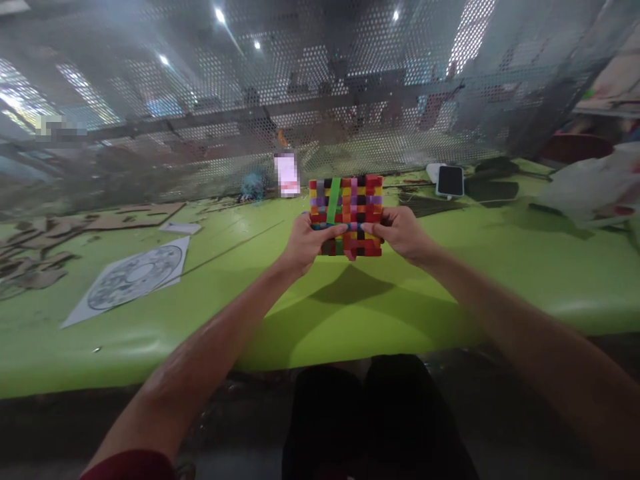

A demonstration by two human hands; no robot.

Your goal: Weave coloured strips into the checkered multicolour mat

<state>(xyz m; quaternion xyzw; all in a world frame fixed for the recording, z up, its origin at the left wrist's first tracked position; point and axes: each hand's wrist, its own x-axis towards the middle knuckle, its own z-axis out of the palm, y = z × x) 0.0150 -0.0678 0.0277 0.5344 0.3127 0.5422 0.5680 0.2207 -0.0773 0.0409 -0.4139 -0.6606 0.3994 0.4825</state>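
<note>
A small woven mat (353, 208) of many-coloured strips, red, orange, yellow, purple, black and green, is held up above the green table. One bright green strip (333, 201) runs over several rows on its left part. My left hand (306, 241) grips the mat's lower left side, its thumb lying across the front. On the opposite edge, my right hand (401, 232) pinches the mat with its thumb on the front. The fingers behind the mat are hidden. Below it, a shadow falls on the table.
On the green table (240, 293), a paper with a printed ring pattern (137, 272) and cardboard scraps (60, 233) lie left. A lit phone (287, 175) stands behind the mat; another phone (450, 181) is back right, near a plastic bag (590, 187). Perforated metal sheeting (310, 87) rises behind.
</note>
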